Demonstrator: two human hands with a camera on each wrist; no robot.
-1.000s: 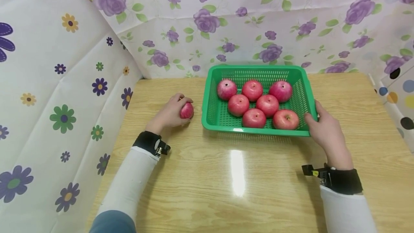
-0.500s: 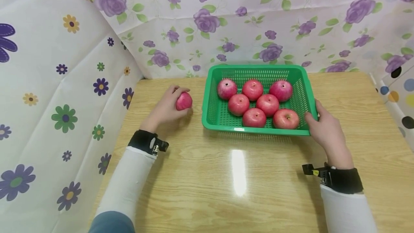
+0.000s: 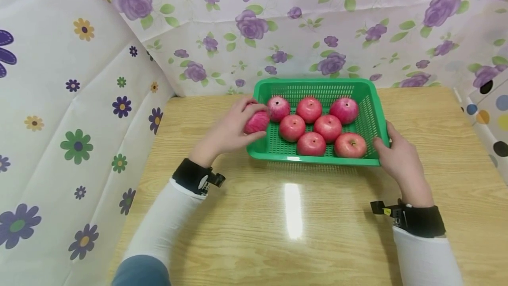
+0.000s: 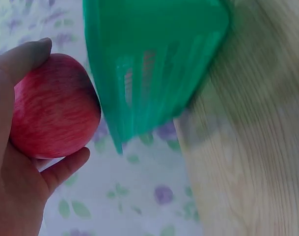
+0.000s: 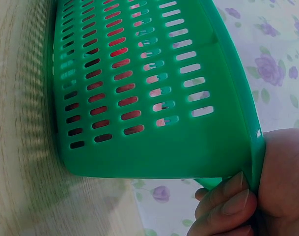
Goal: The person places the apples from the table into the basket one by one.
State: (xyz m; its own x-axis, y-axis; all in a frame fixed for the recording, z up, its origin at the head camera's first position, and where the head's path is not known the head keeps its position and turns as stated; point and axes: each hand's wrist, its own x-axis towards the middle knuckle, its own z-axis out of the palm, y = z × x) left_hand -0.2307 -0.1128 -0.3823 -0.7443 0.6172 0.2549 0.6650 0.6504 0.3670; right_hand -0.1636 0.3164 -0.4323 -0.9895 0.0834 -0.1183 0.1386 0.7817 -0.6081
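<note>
My left hand grips a red apple above the left rim of a green plastic basket. In the left wrist view the thumb and fingers curl round that apple, beside the basket's outer wall. My right hand holds the basket's right rim; in the right wrist view its fingers curl under the rim. Inside the basket sit several red apples, among them a front right apple and a back right apple.
The basket stands on a light wooden table near its back edge. Behind it hangs a sheet with purple flowers; another flowered sheet covers the left side. Each wrist wears a black strap with a small camera.
My left hand has lifted the apple off the table and carried it right, over the basket's left rim. The right hand and the basket have stayed in place.
</note>
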